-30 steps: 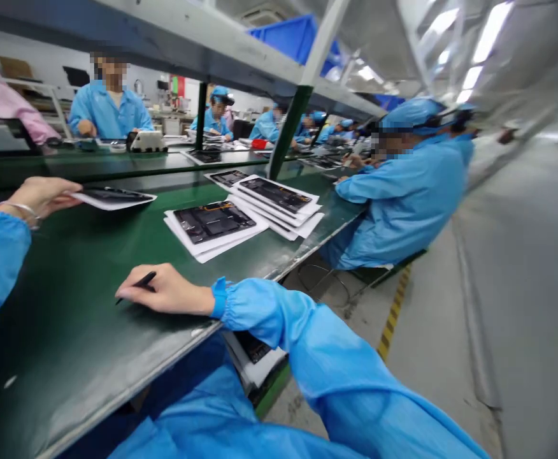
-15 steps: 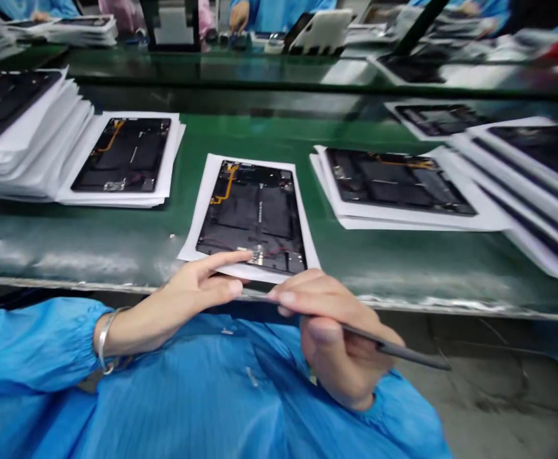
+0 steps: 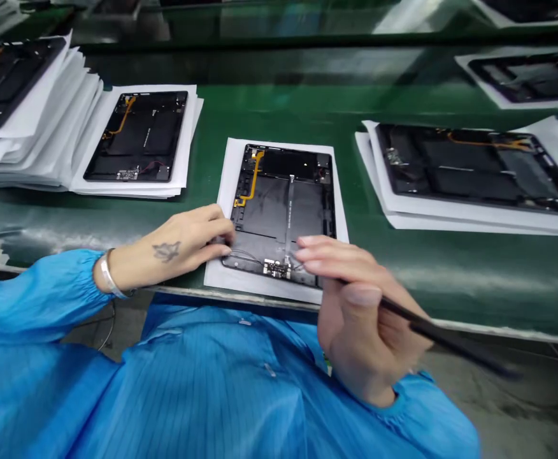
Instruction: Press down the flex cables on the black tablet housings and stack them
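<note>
An opened tablet is laid on white paper near the front edge of the green table, directly before the person. Inside it, an orange ribbon cable is seen along the left side, and a small circuit board is set at the near edge. The tablet's left edge is met by the left hand, its fingers bent and its thumb near the lower-left corner; whether the edge is pinched cannot be told. A silver bracelet is worn on that wrist. A dark, slim tool is held by the right hand, thumb and fingers closed around it, with the fingertips poised over the tablet's lower-right part. The tool's front end appears to be hidden behind the fingers, and its rear is blurred. To the left, 2 more tablets are stacked on papers; to the right, another tablet is placed sideways on paper.
</note>
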